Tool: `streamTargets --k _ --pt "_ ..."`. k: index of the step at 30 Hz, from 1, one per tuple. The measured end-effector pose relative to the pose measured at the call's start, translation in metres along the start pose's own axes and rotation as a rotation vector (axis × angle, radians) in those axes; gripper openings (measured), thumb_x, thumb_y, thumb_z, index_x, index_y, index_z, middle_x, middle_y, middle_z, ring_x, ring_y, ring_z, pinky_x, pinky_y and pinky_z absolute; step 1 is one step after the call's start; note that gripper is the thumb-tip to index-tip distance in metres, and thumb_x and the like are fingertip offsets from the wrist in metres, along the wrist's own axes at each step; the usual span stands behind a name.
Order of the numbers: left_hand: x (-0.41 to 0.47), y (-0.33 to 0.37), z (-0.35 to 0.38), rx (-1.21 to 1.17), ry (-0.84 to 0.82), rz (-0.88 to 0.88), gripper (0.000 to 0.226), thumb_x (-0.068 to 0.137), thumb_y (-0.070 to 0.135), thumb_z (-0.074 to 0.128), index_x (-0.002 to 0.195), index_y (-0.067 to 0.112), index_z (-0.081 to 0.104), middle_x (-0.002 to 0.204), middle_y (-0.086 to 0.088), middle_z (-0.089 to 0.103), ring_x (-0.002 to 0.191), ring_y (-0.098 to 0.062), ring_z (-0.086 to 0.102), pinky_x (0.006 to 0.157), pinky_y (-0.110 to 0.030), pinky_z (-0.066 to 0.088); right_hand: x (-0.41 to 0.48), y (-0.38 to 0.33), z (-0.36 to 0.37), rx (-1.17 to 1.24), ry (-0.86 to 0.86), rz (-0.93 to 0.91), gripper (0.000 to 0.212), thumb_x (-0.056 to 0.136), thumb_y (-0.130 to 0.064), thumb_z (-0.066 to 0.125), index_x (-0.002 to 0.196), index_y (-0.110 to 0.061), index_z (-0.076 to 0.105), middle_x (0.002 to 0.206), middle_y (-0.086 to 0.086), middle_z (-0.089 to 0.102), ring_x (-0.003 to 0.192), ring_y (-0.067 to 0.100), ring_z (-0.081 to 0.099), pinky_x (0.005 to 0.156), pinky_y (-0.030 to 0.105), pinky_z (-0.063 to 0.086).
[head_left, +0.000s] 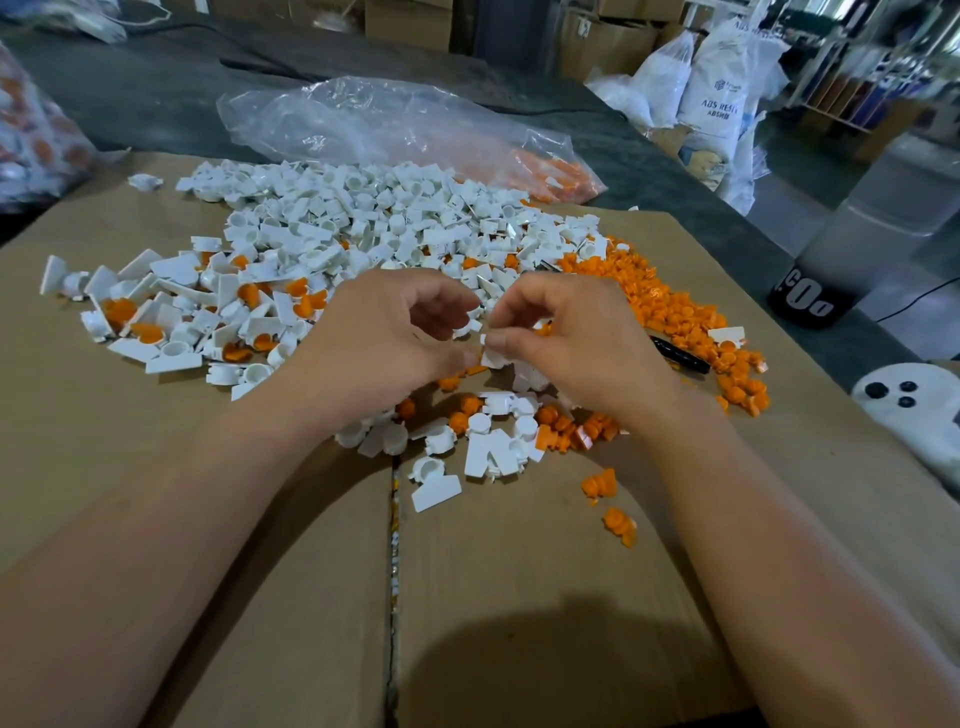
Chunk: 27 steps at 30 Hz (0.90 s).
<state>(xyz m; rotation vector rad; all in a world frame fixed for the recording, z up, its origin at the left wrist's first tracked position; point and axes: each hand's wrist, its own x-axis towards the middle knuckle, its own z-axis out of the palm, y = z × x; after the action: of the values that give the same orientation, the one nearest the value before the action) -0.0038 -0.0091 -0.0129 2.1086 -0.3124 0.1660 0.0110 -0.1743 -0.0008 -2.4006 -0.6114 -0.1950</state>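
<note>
— Well, where's the piece now?
— Mid-bench, just above the heap. It's a small white moulded plastic part (492, 357). The right hand (566, 338) has its grip pinched on it, and the left hand (395, 338) has its grip curled onto the other end.
— Risk?
— A slip would lose it among the loose white plastic parts (363, 218), or down the seam of the brown cardboard sheet (156, 467) covering the bench. Orange plastic plugs (675, 312) crowd the right edge. A clear plastic bag (389, 119) lies at the far edge, with white resin sacks (722, 88) beyond.
</note>
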Motion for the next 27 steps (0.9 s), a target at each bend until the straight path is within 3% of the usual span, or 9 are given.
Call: streamTargets --k 6,9,11,13,16,19,23,27 --pt "-0.003 0.004 0.0 -0.072 0.085 0.076 0.019 0.074 0.017 0.075 0.088 0.027 0.067 0.074 0.009 0.068 0.063 0.001 0.062 0.058 -0.01 0.048 0.0 -0.011 0.009 0.238 0.129 -0.031 0.017 0.083 -0.011 0.065 0.076 -0.025 0.059 0.074 -0.012 0.061 0.074 0.008 0.061 0.072 0.025 0.051" --pt "0.0 0.003 -0.003 -0.081 0.162 0.025 0.022 0.077 0.015 0.072 0.083 0.034 0.064 0.07 0.012 0.066 0.059 0.0 0.061 0.06 -0.012 0.048 0.003 -0.009 0.011 0.288 0.193 0.018 0.013 0.089 -0.012 0.058 0.084 -0.023 0.059 0.078 -0.009 0.062 0.076 0.009 0.061 0.073 0.025 0.051" --pt "0.002 0.001 -0.006 -0.125 0.226 -0.033 0.022 0.079 0.015 0.071 0.075 0.035 0.062 0.068 0.013 0.065 0.059 -0.003 0.063 0.059 -0.014 0.051 0.005 -0.005 0.01 0.203 0.178 0.042 0.01 0.089 -0.011 0.058 0.089 -0.02 0.063 0.081 -0.013 0.061 0.076 0.001 0.057 0.072 0.013 0.047" --pt "0.004 0.0 -0.009 -0.215 0.251 -0.08 0.019 0.08 0.01 0.07 0.072 0.027 0.064 0.066 0.006 0.066 0.057 -0.006 0.065 0.055 -0.014 0.052 0.006 0.0 0.011 0.019 0.052 0.053 0.015 0.089 -0.013 0.058 0.1 -0.019 0.067 0.096 -0.009 0.065 0.088 0.001 0.057 0.077 0.01 0.041" --pt "0.004 0.0 -0.01 -0.327 0.232 -0.132 0.014 0.081 0.003 0.067 0.074 0.014 0.065 0.066 -0.004 0.066 0.057 -0.007 0.066 0.056 -0.015 0.054 0.008 0.004 0.016 -0.227 -0.14 0.021 0.029 0.089 -0.015 0.057 0.117 -0.02 0.062 0.121 -0.002 0.059 0.114 0.012 0.049 0.089 0.021 0.035" --pt "0.003 0.0 -0.009 -0.363 0.207 -0.151 0.013 0.081 0.001 0.066 0.074 0.012 0.064 0.066 -0.004 0.065 0.056 -0.007 0.065 0.057 -0.019 0.056 0.01 0.004 0.02 -0.361 -0.204 -0.004 0.034 0.089 -0.018 0.058 0.123 -0.023 0.057 0.123 0.0 0.057 0.117 0.018 0.044 0.094 0.031 0.035" --pt "0.003 0.001 -0.009 -0.381 0.197 -0.163 0.014 0.08 0.001 0.066 0.073 0.012 0.064 0.065 -0.005 0.064 0.055 -0.008 0.066 0.057 -0.021 0.057 0.01 0.006 0.022 -0.367 -0.178 -0.018 0.029 0.088 -0.02 0.06 0.117 -0.022 0.06 0.117 0.0 0.058 0.112 0.018 0.045 0.089 0.03 0.036" --pt "0.002 0.002 -0.009 -0.418 0.204 -0.192 0.012 0.079 -0.003 0.066 0.074 0.007 0.064 0.064 -0.007 0.065 0.052 -0.009 0.066 0.049 -0.017 0.052 0.009 0.006 0.019 -0.216 -0.092 0.006 0.021 0.089 -0.016 0.058 0.11 -0.017 0.059 0.11 -0.002 0.061 0.103 0.013 0.054 0.086 0.027 0.043"
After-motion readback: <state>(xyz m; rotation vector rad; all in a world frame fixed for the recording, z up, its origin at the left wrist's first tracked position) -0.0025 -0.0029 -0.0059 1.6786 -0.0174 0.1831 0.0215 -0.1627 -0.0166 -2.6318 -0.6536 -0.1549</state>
